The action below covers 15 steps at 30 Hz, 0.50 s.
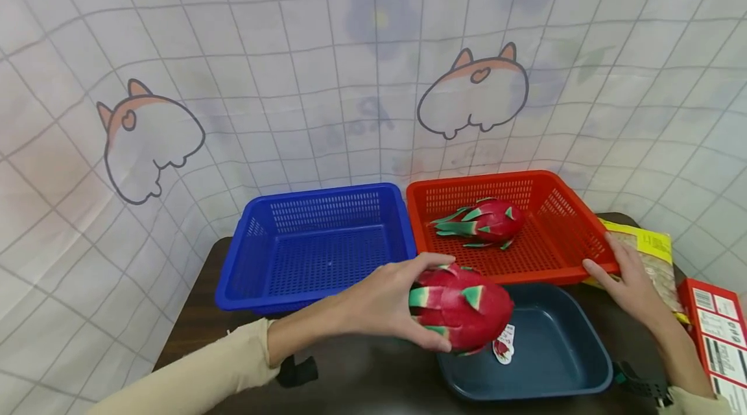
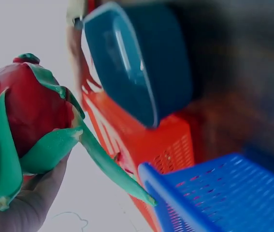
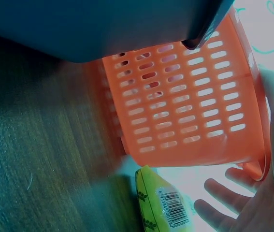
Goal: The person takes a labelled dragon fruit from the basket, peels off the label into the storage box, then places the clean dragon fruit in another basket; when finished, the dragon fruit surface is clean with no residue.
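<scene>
My left hand point(image 1: 397, 298) grips a red dragon fruit point(image 1: 467, 311) with green scales, its thumb and fingers spread around one end. The fruit is above the left part of a dark teal basin point(image 1: 548, 392). A small white label point(image 1: 504, 345) with a fruit picture shows beside its lower edge. Another dragon fruit point(image 1: 496, 219) lies in the red basket point(image 1: 560, 272) behind the basin. My right hand point(image 1: 633, 285) holds the near right corner of that basket, the thumb along the front rim. In the right wrist view, several of its fingers point(image 3: 223, 195) extend outside the basket.
A blue basket point(image 1: 257, 207) stands left of the red one on the dark wooden table point(image 1: 192, 311). At the right lie a yellow-topped bag point(image 1: 653, 246) and a red-and-white box point(image 1: 720, 337). A patterned cloth point(image 1: 327, 65) hangs behind the baskets.
</scene>
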{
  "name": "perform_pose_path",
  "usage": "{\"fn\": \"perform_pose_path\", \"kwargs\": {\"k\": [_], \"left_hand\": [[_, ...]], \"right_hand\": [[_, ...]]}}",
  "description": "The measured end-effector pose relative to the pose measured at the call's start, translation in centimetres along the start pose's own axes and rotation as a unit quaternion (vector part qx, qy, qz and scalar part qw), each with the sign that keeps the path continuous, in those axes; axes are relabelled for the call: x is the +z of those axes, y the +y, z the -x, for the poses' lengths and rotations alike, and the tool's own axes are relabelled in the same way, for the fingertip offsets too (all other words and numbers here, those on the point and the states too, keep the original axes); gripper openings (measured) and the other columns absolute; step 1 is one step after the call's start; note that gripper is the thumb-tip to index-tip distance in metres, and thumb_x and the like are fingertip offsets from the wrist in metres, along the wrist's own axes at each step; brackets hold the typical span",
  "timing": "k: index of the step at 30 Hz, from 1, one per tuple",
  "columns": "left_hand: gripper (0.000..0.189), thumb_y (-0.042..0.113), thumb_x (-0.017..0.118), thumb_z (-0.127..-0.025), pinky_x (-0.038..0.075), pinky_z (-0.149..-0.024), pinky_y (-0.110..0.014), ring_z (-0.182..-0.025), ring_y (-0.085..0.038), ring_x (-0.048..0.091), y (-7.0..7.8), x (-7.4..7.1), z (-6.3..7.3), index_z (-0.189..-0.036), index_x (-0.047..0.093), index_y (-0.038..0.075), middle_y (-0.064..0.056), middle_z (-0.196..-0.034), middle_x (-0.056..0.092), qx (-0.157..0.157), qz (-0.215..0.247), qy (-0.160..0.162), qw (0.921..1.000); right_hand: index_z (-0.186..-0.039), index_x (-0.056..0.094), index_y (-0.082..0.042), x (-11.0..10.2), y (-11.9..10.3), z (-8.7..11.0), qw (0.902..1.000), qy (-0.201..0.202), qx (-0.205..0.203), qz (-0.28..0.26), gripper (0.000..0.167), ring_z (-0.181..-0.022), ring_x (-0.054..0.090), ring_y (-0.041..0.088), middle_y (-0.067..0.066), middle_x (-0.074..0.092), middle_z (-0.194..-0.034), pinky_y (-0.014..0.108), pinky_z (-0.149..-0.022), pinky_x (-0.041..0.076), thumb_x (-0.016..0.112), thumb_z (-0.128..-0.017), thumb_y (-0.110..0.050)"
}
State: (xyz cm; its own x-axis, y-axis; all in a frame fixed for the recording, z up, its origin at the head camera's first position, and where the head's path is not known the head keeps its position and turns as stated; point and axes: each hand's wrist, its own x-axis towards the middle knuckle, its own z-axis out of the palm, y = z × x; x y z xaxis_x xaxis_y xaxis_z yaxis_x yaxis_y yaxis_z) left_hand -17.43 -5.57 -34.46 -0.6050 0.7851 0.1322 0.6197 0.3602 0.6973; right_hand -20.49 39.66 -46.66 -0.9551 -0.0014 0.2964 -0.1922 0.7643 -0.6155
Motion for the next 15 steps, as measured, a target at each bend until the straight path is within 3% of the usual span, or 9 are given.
{"fn": "perform_pose_path", "kwargs": {"k": [4, 9, 15], "left_hand": [[0.091, 0.047, 0.082, -0.072, 0.053, -0.075, -0.012, -0.114, -0.01, 0.06, -0.5, -0.4, -4.0, -0.146, 0.032, 0.026, 0.002, -0.132, 0.057, 0.021, -0.043, 0.026, 0.9985], [0.093, 0.048, 0.08, -0.073, 0.054, -0.079, -0.014, -0.118, -0.013, 0.057, -1.3, -0.7, -9.2, -0.147, 0.031, 0.021, -0.002, -0.135, 0.053, 0.042, -0.092, 0.049, 0.9937], [0.093, 0.051, 0.079, -0.073, 0.054, -0.082, -0.017, -0.117, -0.014, 0.054, -3.0, -0.4, -14.6, -0.147, 0.03, 0.021, -0.002, -0.136, 0.051, 0.022, -0.116, 0.046, 0.9919]], "right_hand": [[-0.155, 0.019, -0.007, -0.1, -0.1, 0.1, 1.0, 0.005, -0.005, -0.002, 0.078, -0.113, 0.027, 0.034, 0.03, 0.033, -0.141, 0.031, -0.073, 0.037, 0.061, -0.093, -0.028], [-0.155, 0.018, -0.007, -0.1, -0.1, 0.2, 1.0, 0.006, -0.004, -0.003, 0.079, -0.114, 0.029, 0.038, 0.03, 0.034, -0.142, 0.028, -0.075, 0.037, 0.061, -0.092, -0.028], [-0.155, 0.015, -0.004, -0.1, 0.1, 0.1, 1.0, -0.005, 0.002, -0.008, 0.079, -0.118, 0.027, 0.047, 0.034, 0.029, -0.142, 0.052, -0.077, 0.038, 0.059, -0.094, -0.027]]}}
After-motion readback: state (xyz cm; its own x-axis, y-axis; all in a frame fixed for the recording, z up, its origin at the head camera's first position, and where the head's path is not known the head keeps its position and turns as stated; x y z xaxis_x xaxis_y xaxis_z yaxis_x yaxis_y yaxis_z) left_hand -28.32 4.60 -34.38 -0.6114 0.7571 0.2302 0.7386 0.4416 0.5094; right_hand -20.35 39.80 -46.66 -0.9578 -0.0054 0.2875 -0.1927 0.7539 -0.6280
